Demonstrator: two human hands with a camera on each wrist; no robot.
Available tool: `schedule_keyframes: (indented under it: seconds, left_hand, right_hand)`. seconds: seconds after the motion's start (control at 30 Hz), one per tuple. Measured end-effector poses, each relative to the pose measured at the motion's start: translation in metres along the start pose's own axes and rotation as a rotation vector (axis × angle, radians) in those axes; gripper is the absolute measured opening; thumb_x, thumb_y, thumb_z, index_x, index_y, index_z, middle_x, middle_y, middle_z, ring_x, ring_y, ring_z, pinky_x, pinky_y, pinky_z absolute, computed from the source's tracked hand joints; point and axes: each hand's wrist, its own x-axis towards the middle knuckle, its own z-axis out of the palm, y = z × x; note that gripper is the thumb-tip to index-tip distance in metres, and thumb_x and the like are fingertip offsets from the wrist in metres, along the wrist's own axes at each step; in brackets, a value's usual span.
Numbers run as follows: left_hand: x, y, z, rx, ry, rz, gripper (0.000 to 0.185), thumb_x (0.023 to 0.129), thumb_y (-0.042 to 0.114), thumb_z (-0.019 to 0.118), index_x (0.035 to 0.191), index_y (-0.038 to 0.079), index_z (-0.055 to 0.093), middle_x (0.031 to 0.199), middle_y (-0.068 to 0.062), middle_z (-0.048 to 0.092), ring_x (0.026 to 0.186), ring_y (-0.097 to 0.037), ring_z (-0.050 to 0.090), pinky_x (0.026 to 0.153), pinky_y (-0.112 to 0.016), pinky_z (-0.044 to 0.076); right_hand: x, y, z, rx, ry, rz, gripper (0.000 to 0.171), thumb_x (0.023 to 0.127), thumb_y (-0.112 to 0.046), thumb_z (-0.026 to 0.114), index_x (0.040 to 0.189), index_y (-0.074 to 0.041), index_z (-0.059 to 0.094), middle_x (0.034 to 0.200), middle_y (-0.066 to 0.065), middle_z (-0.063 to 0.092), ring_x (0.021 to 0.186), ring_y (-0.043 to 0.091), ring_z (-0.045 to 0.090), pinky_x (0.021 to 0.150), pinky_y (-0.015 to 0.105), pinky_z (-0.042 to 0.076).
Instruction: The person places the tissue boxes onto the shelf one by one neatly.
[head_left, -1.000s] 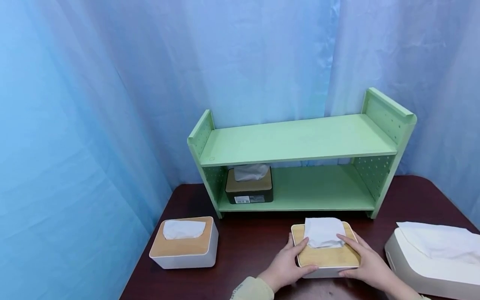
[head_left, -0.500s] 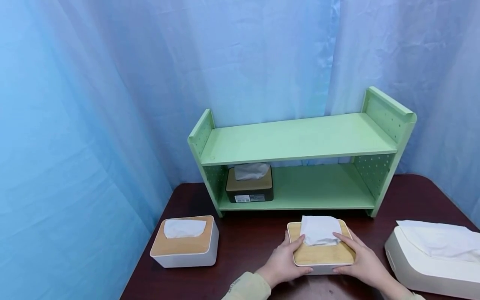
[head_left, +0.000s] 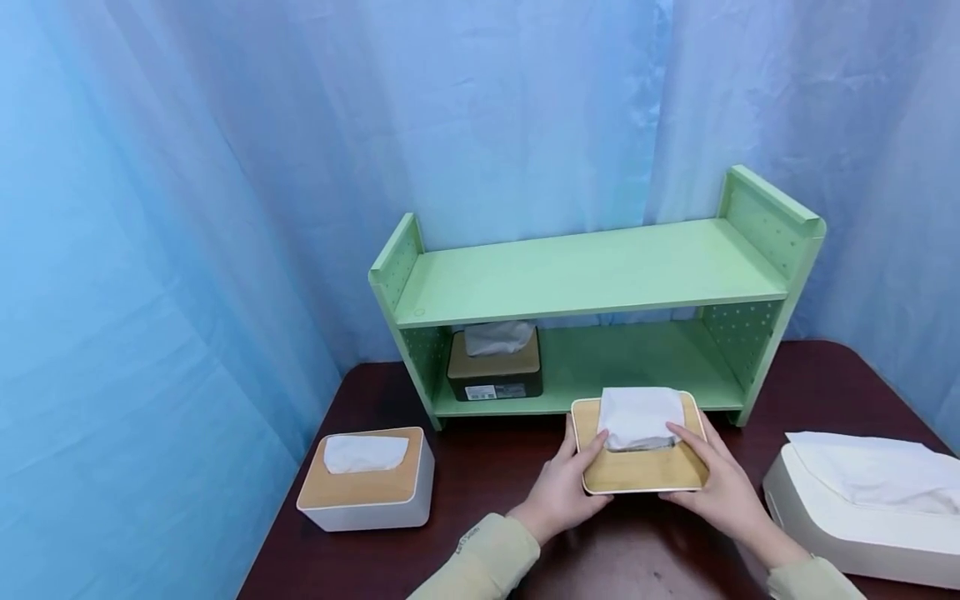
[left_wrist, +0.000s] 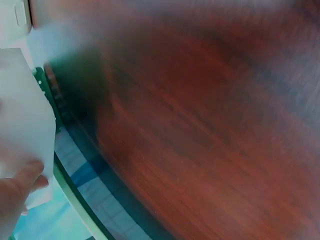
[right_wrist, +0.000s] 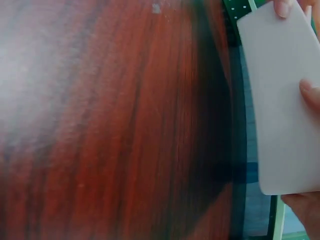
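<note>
1. Lifted off the table (head_left: 525,492) since a second ago, the bamboo-lidded tissue box (head_left: 637,467) now hangs in front of the green shelf (head_left: 592,275), at its lower tier's edge, a white tissue (head_left: 637,414) sticking out of its lid.
2. Left hand (head_left: 561,492) and right hand (head_left: 720,492) clamp its two sides, fingers curled round it.
3. Farther left, a second box (head_left: 367,492) stands on the table with tissue showing.
4. At the right edge, a long white box (head_left: 855,517) lies with tissue draped on top.
5. On the lower tier, a dark box (head_left: 495,377) holds tissue.
</note>
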Motion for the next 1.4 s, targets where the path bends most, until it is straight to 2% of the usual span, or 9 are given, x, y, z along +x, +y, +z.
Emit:
schedule_keyframes:
  seconds: [0.13, 0.23, 0.33, 0.4, 0.73, 1.03, 1.17, 1.27, 1.4]
  left_hand:
    - [0.009, -0.005, 0.0, -0.032, 0.037, 0.003, 0.084, 0.073, 0.018, 0.082, 0.146, 0.021, 0.039, 0.156, -0.024, 0.012, 0.099, -0.024, 0.064, 0.081, -0.016, 0.049]
    - [0.014, -0.009, 0.002, -0.056, 0.048, -0.018, 0.084, 0.073, 0.016, 0.082, 0.145, 0.022, 0.04, 0.156, -0.024, 0.013, 0.106, -0.027, 0.062, 0.084, -0.018, 0.049]
    - [0.018, -0.011, 0.005, -0.079, 0.035, -0.054, 0.085, 0.072, 0.015, 0.082, 0.145, 0.025, 0.04, 0.156, -0.022, 0.013, 0.11, -0.028, 0.06, 0.086, -0.019, 0.049]
    - [0.019, -0.012, 0.007, -0.077, 0.028, -0.066, 0.085, 0.072, 0.015, 0.083, 0.145, 0.025, 0.04, 0.156, -0.023, 0.013, 0.11, -0.029, 0.06, 0.086, -0.019, 0.049]
    - [0.025, -0.012, 0.006, -0.095, 0.022, -0.068, 0.083, 0.074, 0.015, 0.082, 0.145, 0.023, 0.04, 0.157, -0.022, 0.013, 0.119, -0.03, 0.055, 0.091, -0.021, 0.048]
    - [0.035, -0.013, -0.003, -0.152, 0.002, -0.058, 0.08, 0.077, 0.015, 0.079, 0.146, 0.018, 0.039, 0.157, -0.02, 0.012, 0.136, -0.029, 0.038, 0.099, -0.021, 0.042]
    - [0.042, -0.012, -0.009, -0.124, -0.001, -0.071, 0.075, 0.08, 0.02, 0.076, 0.145, 0.017, 0.04, 0.156, -0.021, 0.016, 0.138, -0.028, 0.034, 0.103, -0.024, 0.04]
    - [0.046, -0.008, -0.012, -0.109, -0.01, -0.116, 0.071, 0.082, 0.021, 0.074, 0.145, 0.02, 0.041, 0.155, -0.02, 0.019, 0.138, -0.027, 0.034, 0.103, -0.025, 0.04]
    - [0.053, -0.003, -0.015, -0.088, -0.017, -0.157, 0.066, 0.085, 0.024, 0.071, 0.144, 0.022, 0.042, 0.154, -0.019, 0.024, 0.137, -0.026, 0.037, 0.102, -0.026, 0.042]
  right_hand:
    - [0.009, 0.004, 0.006, 0.006, 0.017, 0.017, 0.091, 0.049, 0.004, 0.088, 0.132, -0.003, 0.052, 0.155, 0.023, 0.015, 0.135, -0.009, 0.011, 0.09, -0.003, 0.017]
    - [0.013, 0.007, 0.01, 0.015, 0.014, 0.039, 0.09, 0.051, 0.004, 0.087, 0.133, -0.003, 0.051, 0.155, 0.024, 0.014, 0.141, 0.016, 0.017, 0.09, -0.003, 0.016]
    - [0.015, 0.009, 0.012, 0.028, 0.004, 0.06, 0.088, 0.052, 0.003, 0.087, 0.133, -0.002, 0.051, 0.154, 0.027, 0.014, 0.136, 0.043, 0.022, 0.088, -0.003, 0.015]
    - [0.016, 0.01, 0.013, 0.029, -0.004, 0.067, 0.088, 0.052, 0.003, 0.088, 0.133, -0.002, 0.051, 0.153, 0.028, 0.014, 0.132, 0.051, 0.024, 0.088, -0.003, 0.015]
    - [0.022, 0.014, 0.008, 0.025, -0.049, 0.095, 0.088, 0.057, -0.001, 0.087, 0.136, -0.003, 0.048, 0.154, 0.028, 0.013, 0.13, 0.052, 0.025, 0.085, -0.002, 0.015]
    - [0.036, 0.011, 0.002, -0.013, -0.091, 0.133, 0.087, 0.059, -0.009, 0.089, 0.136, -0.004, 0.049, 0.153, 0.029, 0.017, 0.13, 0.05, 0.028, 0.085, 0.003, 0.022]
    - [0.046, 0.009, -0.001, -0.07, -0.104, 0.148, 0.085, 0.059, -0.011, 0.088, 0.135, -0.002, 0.05, 0.148, 0.033, 0.022, 0.127, 0.051, 0.032, 0.092, 0.03, 0.038]
    - [0.052, 0.008, -0.004, -0.092, -0.12, 0.165, 0.086, 0.062, -0.015, 0.088, 0.136, 0.0, 0.047, 0.145, 0.037, 0.024, 0.124, 0.054, 0.035, 0.087, 0.055, 0.04]
    - [0.058, 0.008, -0.009, -0.115, -0.133, 0.184, 0.085, 0.066, -0.023, 0.087, 0.137, 0.001, 0.046, 0.141, 0.041, 0.026, 0.119, 0.056, 0.038, 0.085, 0.06, 0.04]
